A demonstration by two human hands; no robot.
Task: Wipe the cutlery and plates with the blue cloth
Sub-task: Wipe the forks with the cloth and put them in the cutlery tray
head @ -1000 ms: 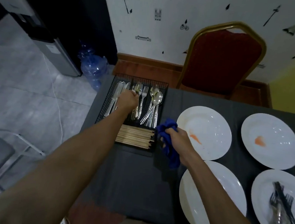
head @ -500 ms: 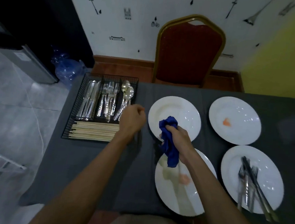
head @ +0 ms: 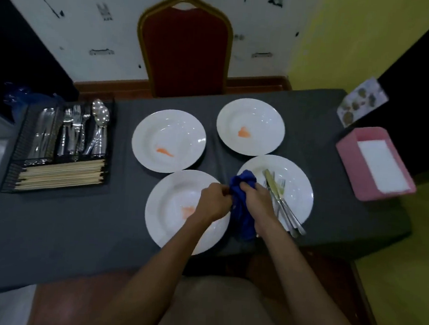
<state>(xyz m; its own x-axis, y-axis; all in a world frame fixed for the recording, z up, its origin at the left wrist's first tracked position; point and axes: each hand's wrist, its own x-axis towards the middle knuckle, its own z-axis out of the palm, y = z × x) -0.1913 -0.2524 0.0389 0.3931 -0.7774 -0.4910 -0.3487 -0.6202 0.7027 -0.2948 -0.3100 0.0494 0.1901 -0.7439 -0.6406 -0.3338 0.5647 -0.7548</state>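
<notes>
Both hands meet between the two near plates. My right hand [head: 255, 200] grips the crumpled blue cloth [head: 242, 208], and my left hand [head: 214, 200] pinches its left side. Four white plates lie on the dark tablecloth. Orange smears mark the near left plate [head: 168, 210], the far left plate [head: 169, 140] and the far right plate [head: 251, 126]. On the near right plate [head: 295, 191] lie a knife and forks [head: 279, 200], just right of my right hand.
A black wire caddy [head: 12, 172] at the left table end holds knives, forks, spoons and a row of chopsticks. A pink napkin tray [head: 347, 157] sits at the right end. A red chair [head: 183, 49] stands behind the table, and the near table edge is close to me.
My left hand left the cutlery caddy and moved right to the cloth. My right hand carried the cloth right, toward the plate with cutlery. The view swung right.
</notes>
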